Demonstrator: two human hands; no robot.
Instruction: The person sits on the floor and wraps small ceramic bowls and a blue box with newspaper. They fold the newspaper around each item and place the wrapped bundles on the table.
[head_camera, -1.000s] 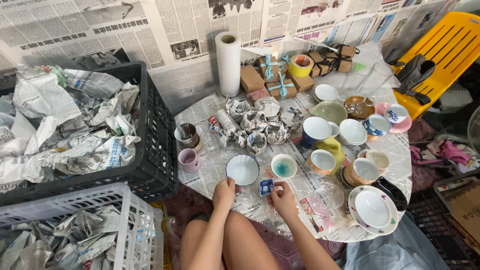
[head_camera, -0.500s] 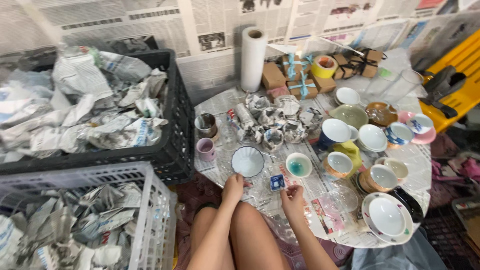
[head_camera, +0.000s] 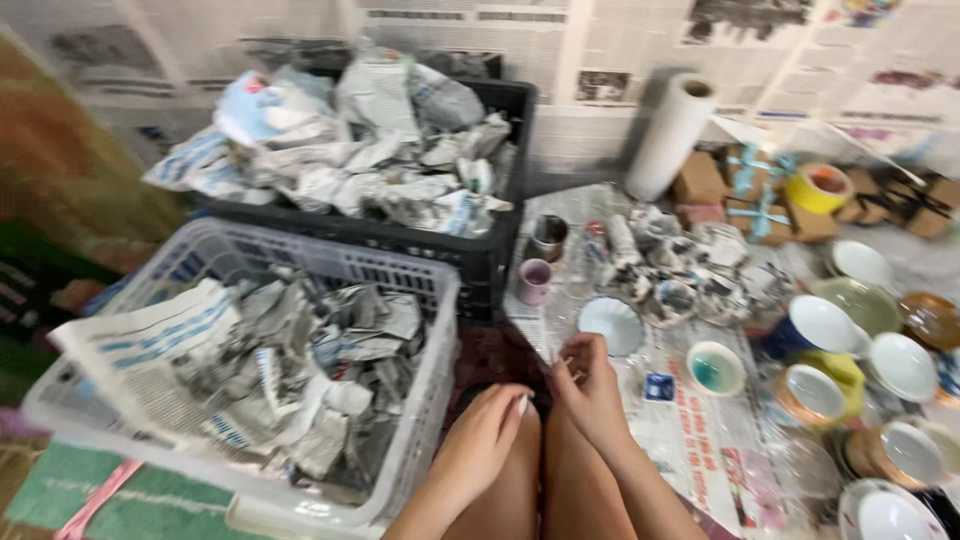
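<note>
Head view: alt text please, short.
A seated person's left hand rests on a knee and right hand hovers beside a white bowl, among many cups; a white crate of crumpled newspaper stands left.

My left hand (head_camera: 487, 427) and right hand (head_camera: 590, 390) are bare, with no gloves, rings or watch on them, and my forearms carry no sleeves. The fingernails look pale and longish, one showing whitish at a fingertip near the lower middle of the frame. Below them my knees and thighs are uncovered too.
</note>
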